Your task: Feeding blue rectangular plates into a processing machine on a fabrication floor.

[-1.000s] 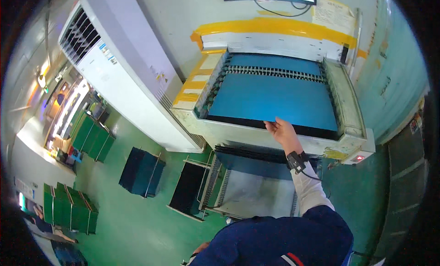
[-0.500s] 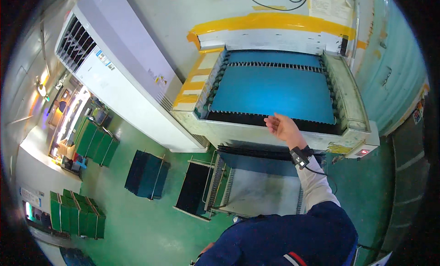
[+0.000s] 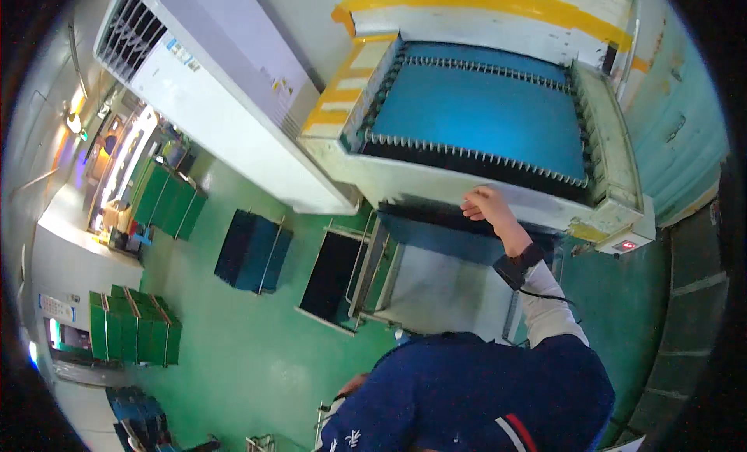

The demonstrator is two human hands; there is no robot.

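Note:
My right hand (image 3: 484, 204) is raised in front of a roller conveyor machine (image 3: 459, 189), just past its near edge and above a rack. Its fingers are loosely bent, with nothing in them, and a dark band with a cable is around the wrist (image 3: 520, 267). A flat blue panel (image 3: 476, 109) lies on the machine between rows of toothed rollers (image 3: 475, 150), apart from my hand. Low beside my body, only a bit of my left hand (image 3: 354, 384) shows; its fingers are hidden.
Below the machine stands a rack with a pale flat surface (image 3: 436, 284) and dark panels at its far end. Left of it are a black-filled rack (image 3: 336, 277), a dark blue stack (image 3: 254, 252) and green stacks (image 3: 134, 327). A tall white air conditioner (image 3: 233, 117) leans across the view.
My right hand has drawn back from over the machine's near edge toward me, its fingers curling a little more. The whole view has shifted, with the machine now higher in it.

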